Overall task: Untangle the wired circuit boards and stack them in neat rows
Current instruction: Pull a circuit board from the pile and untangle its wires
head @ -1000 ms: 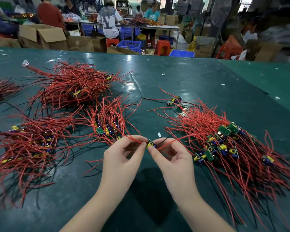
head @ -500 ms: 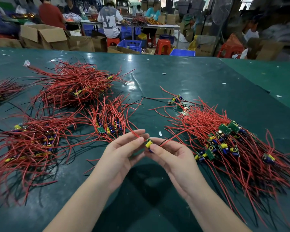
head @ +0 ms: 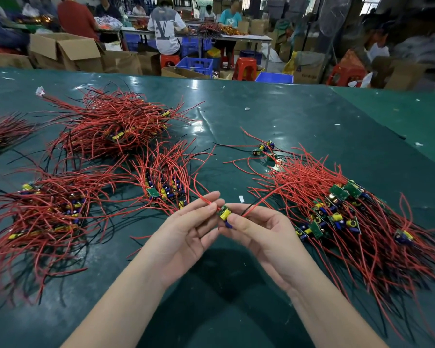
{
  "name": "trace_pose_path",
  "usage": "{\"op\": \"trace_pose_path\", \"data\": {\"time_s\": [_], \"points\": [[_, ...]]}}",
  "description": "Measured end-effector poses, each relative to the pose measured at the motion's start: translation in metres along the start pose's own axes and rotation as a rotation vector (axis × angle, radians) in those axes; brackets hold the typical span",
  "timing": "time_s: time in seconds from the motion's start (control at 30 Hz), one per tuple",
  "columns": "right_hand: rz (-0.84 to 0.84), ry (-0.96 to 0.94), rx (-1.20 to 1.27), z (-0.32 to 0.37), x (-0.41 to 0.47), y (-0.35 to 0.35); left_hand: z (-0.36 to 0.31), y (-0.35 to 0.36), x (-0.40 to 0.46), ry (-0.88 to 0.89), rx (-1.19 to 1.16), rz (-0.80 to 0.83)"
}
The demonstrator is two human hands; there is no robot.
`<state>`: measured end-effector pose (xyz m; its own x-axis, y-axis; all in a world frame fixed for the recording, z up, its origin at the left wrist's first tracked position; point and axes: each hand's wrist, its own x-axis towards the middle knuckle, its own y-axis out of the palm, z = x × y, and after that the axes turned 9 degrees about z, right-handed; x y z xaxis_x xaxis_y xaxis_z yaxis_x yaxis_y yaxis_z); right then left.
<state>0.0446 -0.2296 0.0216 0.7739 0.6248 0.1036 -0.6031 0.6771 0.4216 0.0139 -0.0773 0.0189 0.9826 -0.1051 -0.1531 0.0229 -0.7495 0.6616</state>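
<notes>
Green small circuit board (head: 224, 214) with a yellow part and red wires, held above the dark green table (head: 299, 116), between both hands. Right hand (head: 260, 237): palm up, thumb and fingers pinching the board. Left hand (head: 186, 229): palm up, fingertips pinching a red wire beside the board. Right: a loose tangled pile of boards (head: 337, 204). Left: stacked rows of boards (head: 161, 182), with further heaps (head: 111, 126) beyond. Far back: seated people at another table, cardboard boxes (head: 65, 50).
</notes>
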Motion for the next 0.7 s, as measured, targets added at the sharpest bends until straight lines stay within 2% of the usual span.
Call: {"op": "trace_pose_path", "data": {"time_s": [0.27, 0.5, 0.7], "points": [[-0.027, 0.051, 0.107, 0.0023, 0.0005, -0.0002, -0.0040, -0.0003, 0.0018, 0.195, -0.104, -0.064], [0.024, 0.098, 0.076, -0.0016, -0.0005, -0.0009, -0.0016, -0.0013, -0.0006, 0.287, 0.066, -0.142], [0.031, 0.123, 0.101, 0.0008, 0.0004, -0.0029, -0.0015, 0.0010, -0.0001, 0.316, 0.033, -0.129]]}}
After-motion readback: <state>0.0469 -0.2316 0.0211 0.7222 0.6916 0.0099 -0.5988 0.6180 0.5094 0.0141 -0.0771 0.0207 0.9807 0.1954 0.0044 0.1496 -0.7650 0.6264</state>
